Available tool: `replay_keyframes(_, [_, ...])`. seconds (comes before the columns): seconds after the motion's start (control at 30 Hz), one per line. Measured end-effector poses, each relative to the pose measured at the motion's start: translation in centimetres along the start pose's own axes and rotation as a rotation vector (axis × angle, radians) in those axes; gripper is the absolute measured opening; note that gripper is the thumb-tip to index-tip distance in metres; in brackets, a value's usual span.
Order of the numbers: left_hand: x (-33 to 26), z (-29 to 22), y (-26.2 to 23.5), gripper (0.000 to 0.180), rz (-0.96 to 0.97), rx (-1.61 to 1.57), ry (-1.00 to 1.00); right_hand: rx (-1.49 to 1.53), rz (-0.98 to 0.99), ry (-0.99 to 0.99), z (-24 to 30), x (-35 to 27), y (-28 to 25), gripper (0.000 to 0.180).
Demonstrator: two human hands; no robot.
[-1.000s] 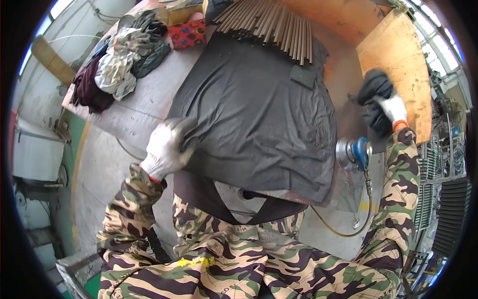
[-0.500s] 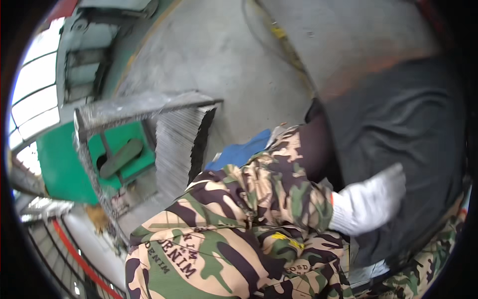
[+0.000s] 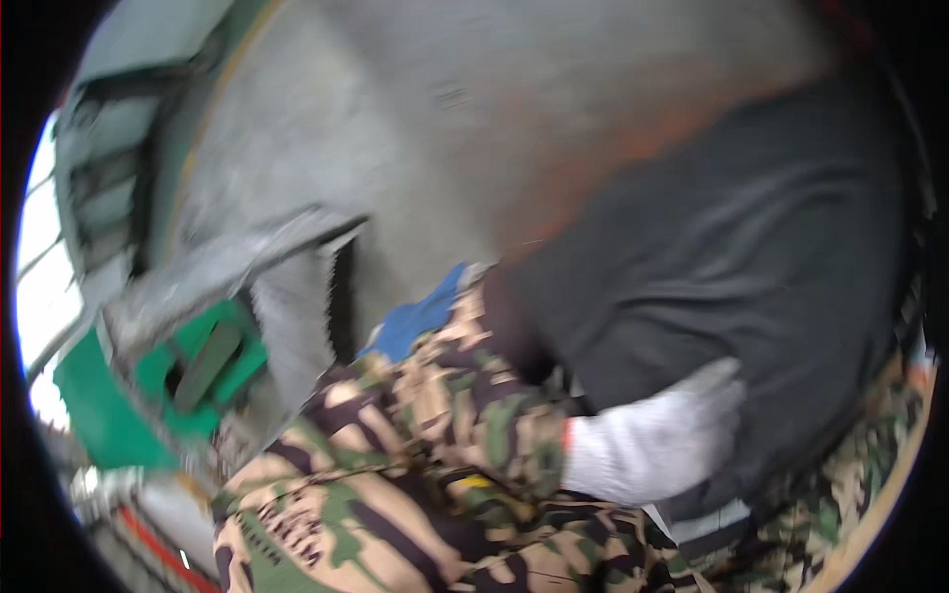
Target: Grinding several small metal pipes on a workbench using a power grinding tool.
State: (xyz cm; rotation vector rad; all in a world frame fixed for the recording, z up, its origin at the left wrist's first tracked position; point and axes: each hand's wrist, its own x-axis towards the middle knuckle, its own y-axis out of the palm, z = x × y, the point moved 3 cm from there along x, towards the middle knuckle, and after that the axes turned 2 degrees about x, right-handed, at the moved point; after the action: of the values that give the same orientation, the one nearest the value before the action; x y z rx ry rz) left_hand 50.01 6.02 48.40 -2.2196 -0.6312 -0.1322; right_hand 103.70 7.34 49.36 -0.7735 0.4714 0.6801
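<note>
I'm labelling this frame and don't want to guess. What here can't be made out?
- Right hand: not in the head view, out of frame.
- Left hand: the white glove lies on the dark sheet, but motion blur hides any grip.
- Sheet's lower edge: covered by the glove and camouflage sleeve.
- Blue thing: mostly behind the sleeve, kind unclear.
- Green frame: smeared, bent at the left rim.

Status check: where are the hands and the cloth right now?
Left hand gloved, flat on the dark cloth. Right hand out of view. Picture blurred; nothing on the cloth that I can make out.
</note>
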Motion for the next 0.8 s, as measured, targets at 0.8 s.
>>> replay_keyframes(0.8, [1.5, 1.1, -1.6, 0.067, 0.197, -0.240, 0.098, -1.650, -0.307, -0.693, -0.5, -1.6, -2.3, 0.014])
